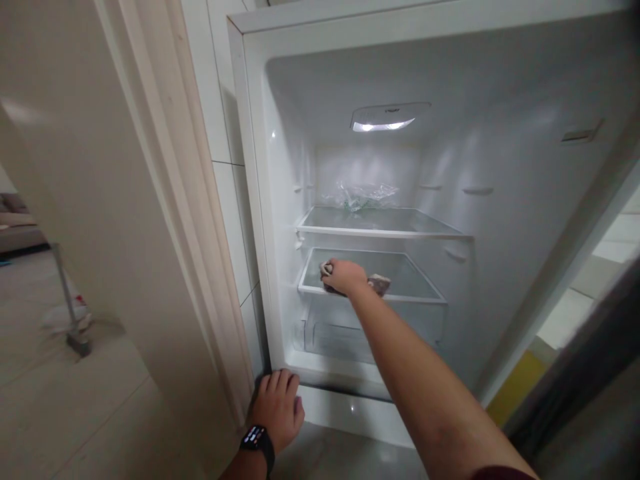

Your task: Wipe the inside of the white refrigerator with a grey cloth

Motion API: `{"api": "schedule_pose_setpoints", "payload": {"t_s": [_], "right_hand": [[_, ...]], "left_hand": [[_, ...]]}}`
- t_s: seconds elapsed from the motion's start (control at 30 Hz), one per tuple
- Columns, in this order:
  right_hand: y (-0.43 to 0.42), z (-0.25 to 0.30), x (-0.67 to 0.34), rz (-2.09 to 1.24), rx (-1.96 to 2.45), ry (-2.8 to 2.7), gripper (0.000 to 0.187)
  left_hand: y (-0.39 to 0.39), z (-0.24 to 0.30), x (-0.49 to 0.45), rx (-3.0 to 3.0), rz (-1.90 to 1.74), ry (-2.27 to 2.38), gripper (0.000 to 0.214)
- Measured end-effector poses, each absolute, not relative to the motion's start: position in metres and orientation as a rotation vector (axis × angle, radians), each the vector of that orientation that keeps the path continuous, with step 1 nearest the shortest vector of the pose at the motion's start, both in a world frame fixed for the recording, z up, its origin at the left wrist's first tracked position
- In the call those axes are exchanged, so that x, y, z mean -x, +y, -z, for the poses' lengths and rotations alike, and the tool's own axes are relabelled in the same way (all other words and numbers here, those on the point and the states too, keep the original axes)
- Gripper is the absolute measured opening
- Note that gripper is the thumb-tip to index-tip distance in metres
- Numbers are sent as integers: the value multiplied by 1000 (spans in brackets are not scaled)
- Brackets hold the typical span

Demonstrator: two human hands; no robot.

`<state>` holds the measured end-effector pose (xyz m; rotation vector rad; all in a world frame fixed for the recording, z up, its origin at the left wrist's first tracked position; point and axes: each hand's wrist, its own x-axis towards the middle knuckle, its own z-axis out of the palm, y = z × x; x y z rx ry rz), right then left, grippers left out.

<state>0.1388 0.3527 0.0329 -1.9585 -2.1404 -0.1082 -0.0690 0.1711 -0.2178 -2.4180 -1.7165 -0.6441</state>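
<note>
One cloth (380,285), grey-brown and bunched, lies at the front of the fridge's lower shelf (423,280), partly hidden by the right hand (349,275). That hand has its fingers closed on the cloth, with one bit poking out beside the fingertips on the left and another showing past the wrist on the right. The bare right forearm reaches in from the lower right, ending in a dark red sleeve (503,474) at the bottom edge.

Above is the upper shelf (395,219), with a crumpled clear bag (370,195) toward its back. A lit lamp (385,121) sits in the ceiling of the fridge (500,113). Below the lower shelf is a clear drawer (337,339).

The left hand (280,408), wearing a black watch (256,439), rests at the fridge's lower left corner; its fingers lie side by side, and I cannot tell whether they grip the edge. White tiles (233,200) run just beside the fridge, then pale trim (185,167). Farther left, a broom (77,343) stands on the floor (100,400) near a white sack (60,319), with a sofa (20,237) beyond.
</note>
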Motion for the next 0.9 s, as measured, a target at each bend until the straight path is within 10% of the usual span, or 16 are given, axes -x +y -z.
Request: {"api": "schedule_pose_setpoints", "payload": {"t_s": [0.27,0.9], "right_hand": [[358,-27,-87,129,1775,-2288,48],[360,-25,-317,339,2375,-1662,49]], "left_hand": [[172,221,69,2398,649,-1711,30],[172,222,70,2411,664,-1714,32]]}}
